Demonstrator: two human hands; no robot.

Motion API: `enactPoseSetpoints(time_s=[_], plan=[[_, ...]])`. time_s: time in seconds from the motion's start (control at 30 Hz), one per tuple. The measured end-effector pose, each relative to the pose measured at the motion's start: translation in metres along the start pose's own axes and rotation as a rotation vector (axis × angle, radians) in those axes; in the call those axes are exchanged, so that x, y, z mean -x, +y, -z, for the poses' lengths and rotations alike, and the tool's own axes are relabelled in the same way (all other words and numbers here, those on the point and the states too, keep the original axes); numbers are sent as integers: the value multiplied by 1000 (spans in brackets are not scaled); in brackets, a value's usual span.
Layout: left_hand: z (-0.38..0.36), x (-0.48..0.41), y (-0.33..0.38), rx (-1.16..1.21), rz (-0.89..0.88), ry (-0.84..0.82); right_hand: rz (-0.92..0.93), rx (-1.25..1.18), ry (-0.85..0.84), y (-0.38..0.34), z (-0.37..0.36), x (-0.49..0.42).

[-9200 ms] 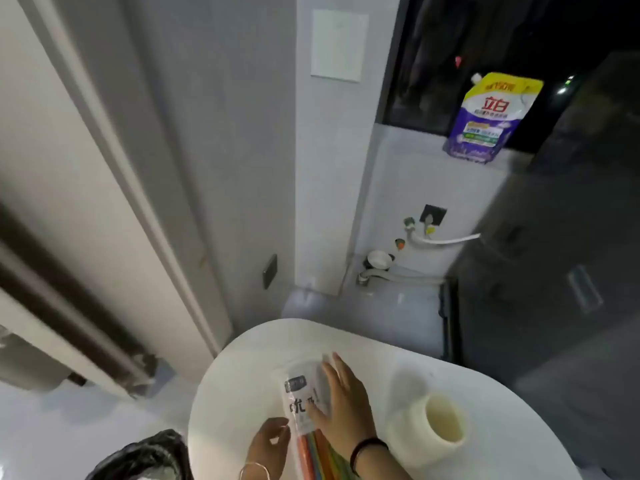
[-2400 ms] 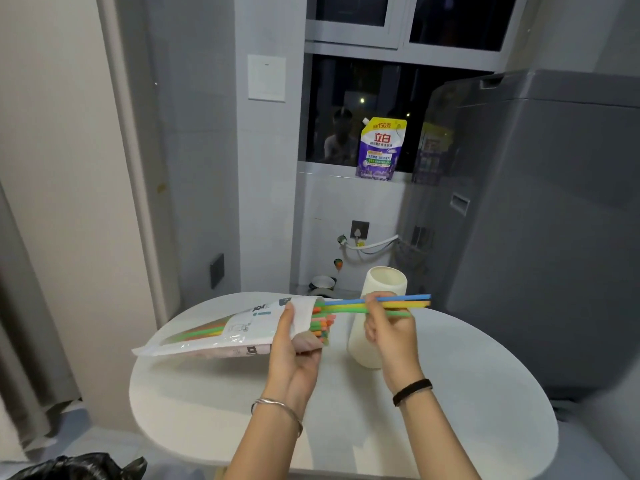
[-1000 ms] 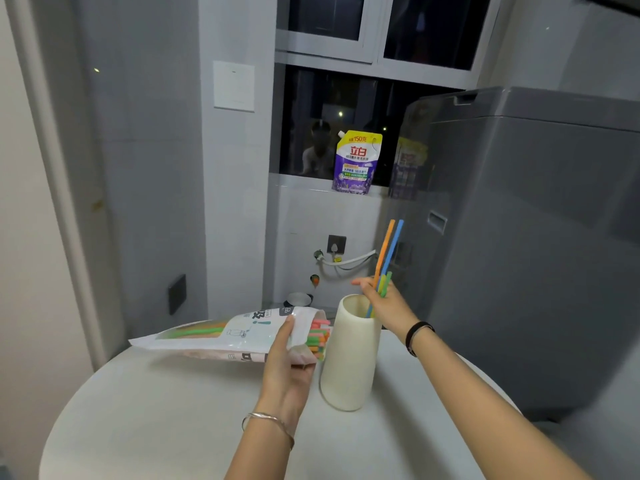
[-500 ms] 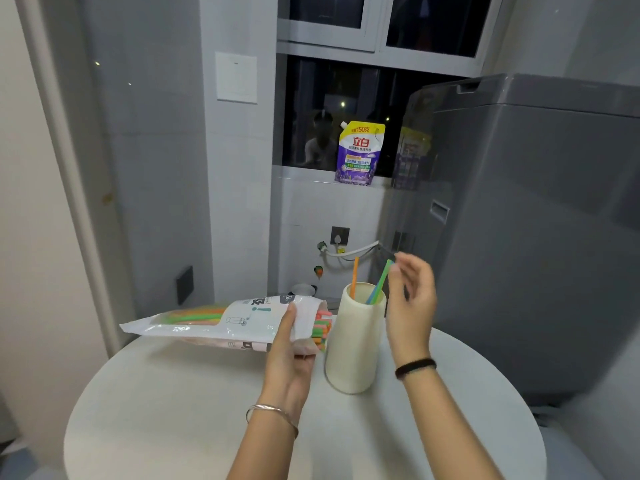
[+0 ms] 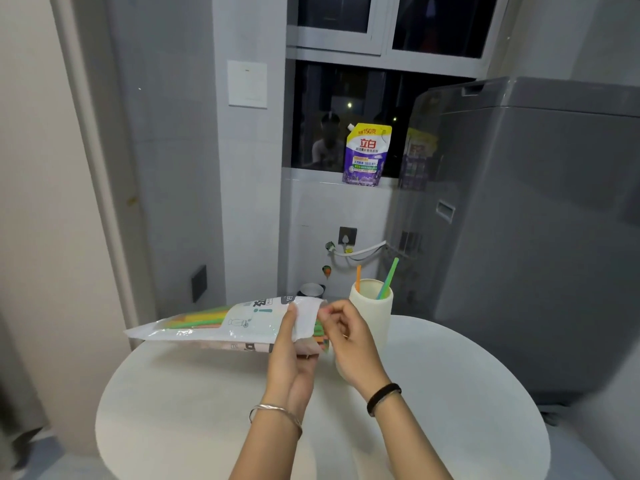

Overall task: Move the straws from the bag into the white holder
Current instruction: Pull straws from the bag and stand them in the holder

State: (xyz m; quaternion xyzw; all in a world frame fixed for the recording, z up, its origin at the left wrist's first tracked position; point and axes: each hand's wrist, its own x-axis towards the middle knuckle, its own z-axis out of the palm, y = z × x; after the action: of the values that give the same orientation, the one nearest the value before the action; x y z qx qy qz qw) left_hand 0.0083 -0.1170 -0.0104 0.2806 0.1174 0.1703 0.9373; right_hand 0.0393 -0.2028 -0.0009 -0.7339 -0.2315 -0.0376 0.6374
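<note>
1. Straws in green, orange and yellow lie inside the clear printed bag. The bag is held roughly level above the far left part of the round white table, with its open mouth pointing right.
2. Near that mouth the left hand grips the bag, thumb on top and fingers beneath.
3. Just to its right, the right hand is at the mouth with fingers curled toward the straw ends. Whether it pinches a straw cannot be told.
4. Beyond the right hand, the white holder stands upright on the table. An orange straw and a green straw stick out of its top, the green one leaning right.
5. A silver bangle circles the left wrist, and a black band circles the right.
6. Far off, a purple detergent pouch stands on the window sill, and a grey washing machine fills the right side.
</note>
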Motion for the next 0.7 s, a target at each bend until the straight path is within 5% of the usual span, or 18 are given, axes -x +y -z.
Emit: enactPoseSetpoints(time_s=[0.27,0.47,0.6,0.7], plan=[[7,-3,9,65,36,34,15,-172,264,-3,21,-2],[0,3,0,87,87,69,-13,-90,227,-4,13,2],[2,1,6,167,96,75,-63,-381,435,-6,31,-2],[0,1,3,153,99,85,-90,-448,359,-5,27,-3]])
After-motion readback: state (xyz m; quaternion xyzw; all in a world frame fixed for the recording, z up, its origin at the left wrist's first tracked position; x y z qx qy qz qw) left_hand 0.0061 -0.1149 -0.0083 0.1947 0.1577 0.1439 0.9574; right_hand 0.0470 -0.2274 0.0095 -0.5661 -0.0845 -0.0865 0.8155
